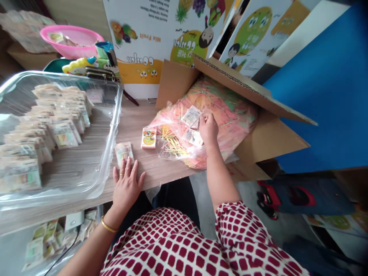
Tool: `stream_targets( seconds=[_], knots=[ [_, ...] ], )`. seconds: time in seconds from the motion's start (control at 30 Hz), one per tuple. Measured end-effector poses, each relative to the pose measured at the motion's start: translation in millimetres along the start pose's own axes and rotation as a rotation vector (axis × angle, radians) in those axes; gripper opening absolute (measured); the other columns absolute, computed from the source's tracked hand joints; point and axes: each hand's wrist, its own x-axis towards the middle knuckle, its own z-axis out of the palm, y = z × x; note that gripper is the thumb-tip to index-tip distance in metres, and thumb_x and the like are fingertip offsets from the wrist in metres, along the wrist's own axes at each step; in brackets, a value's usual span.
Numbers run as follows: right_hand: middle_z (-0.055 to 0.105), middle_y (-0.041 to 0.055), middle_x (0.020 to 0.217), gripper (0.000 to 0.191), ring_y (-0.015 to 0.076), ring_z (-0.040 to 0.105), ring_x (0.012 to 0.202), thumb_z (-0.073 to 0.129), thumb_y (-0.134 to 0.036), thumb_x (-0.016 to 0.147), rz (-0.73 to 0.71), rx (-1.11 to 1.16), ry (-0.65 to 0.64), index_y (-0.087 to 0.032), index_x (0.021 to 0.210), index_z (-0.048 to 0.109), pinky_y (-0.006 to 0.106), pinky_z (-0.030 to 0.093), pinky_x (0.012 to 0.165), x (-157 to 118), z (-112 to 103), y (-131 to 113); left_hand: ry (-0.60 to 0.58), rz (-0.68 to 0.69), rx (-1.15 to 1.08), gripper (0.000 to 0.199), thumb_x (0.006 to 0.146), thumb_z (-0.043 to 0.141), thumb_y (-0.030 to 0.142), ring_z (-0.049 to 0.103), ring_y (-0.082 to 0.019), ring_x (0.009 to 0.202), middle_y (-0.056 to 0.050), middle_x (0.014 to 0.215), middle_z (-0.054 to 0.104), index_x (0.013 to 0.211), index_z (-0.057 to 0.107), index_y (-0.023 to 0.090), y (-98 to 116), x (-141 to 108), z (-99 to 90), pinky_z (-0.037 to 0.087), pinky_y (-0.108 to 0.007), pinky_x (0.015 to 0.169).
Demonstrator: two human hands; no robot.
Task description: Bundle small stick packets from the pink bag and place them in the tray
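My left hand lies flat with its fingers apart, the fingertips on the lower edge of a small clear packet on the table. My right hand has its fingers closed at the edge of a clear packet on the big plastic bag of coloured sticks. Just below that packet, another small packet lies on the bag. Loose yellow and green sticks spill at the bag's left end. Between my hands stands a small printed box on the table.
A clear plastic tray with rows of filled packets is at the left. Behind it are a pink basin and a dark zipped pouch. An open carton surrounds the bag's right side. Printed cartons stand behind.
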Motion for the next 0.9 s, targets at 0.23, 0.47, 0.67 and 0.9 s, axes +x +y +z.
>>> stream_targets(
  seconds=[0.23, 0.47, 0.67, 0.9],
  knots=[
    [0.07, 0.0217, 0.123, 0.034, 0.0286, 0.067, 0.101, 0.06, -0.031, 0.097, 0.01, -0.196, -0.12, -0.011, 0.124, 0.061, 0.038, 0.047, 0.084, 55.5, 16.1, 7.6, 0.046, 0.024, 0.019, 0.052, 0.102, 0.053, 0.038, 0.025, -0.037, 0.158, -0.02, 0.163, 0.042, 0.151, 0.051, 0.02, 1.8, 0.6, -2.8, 0.02, -0.065, 0.125],
    [0.073, 0.0161, 0.103, 0.037, 0.0251, 0.066, 0.087, 0.035, -0.029, 0.106, -0.148, -0.285, -0.049, -0.016, 0.104, 0.07, 0.036, 0.044, 0.077, 59.8, 0.6, 19.0, 0.042, 0.029, -0.003, 0.047, 0.101, 0.056, 0.036, 0.024, -0.038, 0.158, -0.02, 0.161, 0.045, 0.147, 0.055, 0.021, -1.4, 1.2, -3.2, 0.022, -0.066, 0.125],
    [0.071, 0.0066, 0.09, 0.036, 0.0215, 0.062, 0.086, 0.042, -0.041, 0.105, -0.222, 0.096, -0.007, -0.021, 0.096, 0.07, 0.032, 0.045, 0.077, 8.3, -44.2, -13.2, 0.119, 0.05, -0.298, 0.058, 0.1, 0.06, 0.032, 0.027, -0.034, 0.157, -0.015, 0.161, 0.046, 0.155, 0.044, 0.027, 16.8, 15.9, -29.1, 0.029, -0.06, 0.125],
    [0.073, -0.0013, 0.085, 0.029, 0.0182, 0.066, 0.082, 0.056, -0.042, 0.1, -0.464, 0.444, -1.043, -0.023, 0.089, 0.075, 0.028, 0.047, 0.077, -109.2, -20.0, -55.1, -0.287, -0.222, -1.001, 0.062, 0.094, 0.066, 0.051, 0.055, -0.033, 0.139, -0.012, 0.15, 0.06, 0.149, 0.054, 0.025, 39.7, 44.5, -30.1, 0.049, -0.047, 0.112]
  ],
)
